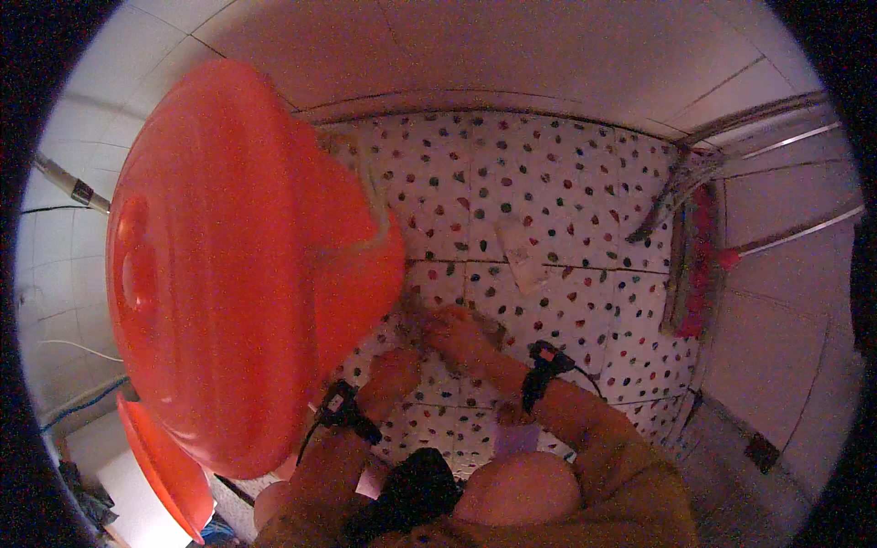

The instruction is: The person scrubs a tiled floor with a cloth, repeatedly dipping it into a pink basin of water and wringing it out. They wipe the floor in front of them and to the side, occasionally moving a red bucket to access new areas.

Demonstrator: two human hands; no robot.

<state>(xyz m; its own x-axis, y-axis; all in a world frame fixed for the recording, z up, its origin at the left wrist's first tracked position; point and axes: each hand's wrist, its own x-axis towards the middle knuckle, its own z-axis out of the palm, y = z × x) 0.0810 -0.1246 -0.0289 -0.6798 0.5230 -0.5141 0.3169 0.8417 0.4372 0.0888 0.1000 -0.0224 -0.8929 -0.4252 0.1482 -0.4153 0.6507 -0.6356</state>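
Note:
Low over the speckled floor, my two hands are close together beside a large red plastic tub with a lid (215, 274). My right hand (461, 338) is closed, fingers bent around a small greyish thing too grainy to name. Just left of it and nearer to me, my left hand (395, 370) is also closed; whatever it may hold is hidden. A dark, blurred patch shows between the hands and the tub's base. Each wrist wears a black strapped device with a cable.
A pale flat packet or paper (521, 256) lies on the white tiled floor (566, 215) with coloured spots. At the right wall leans a red-headed broom (702, 260) with a metal handle, near a dark hose. Another red basin (164, 466) stands at the lower left.

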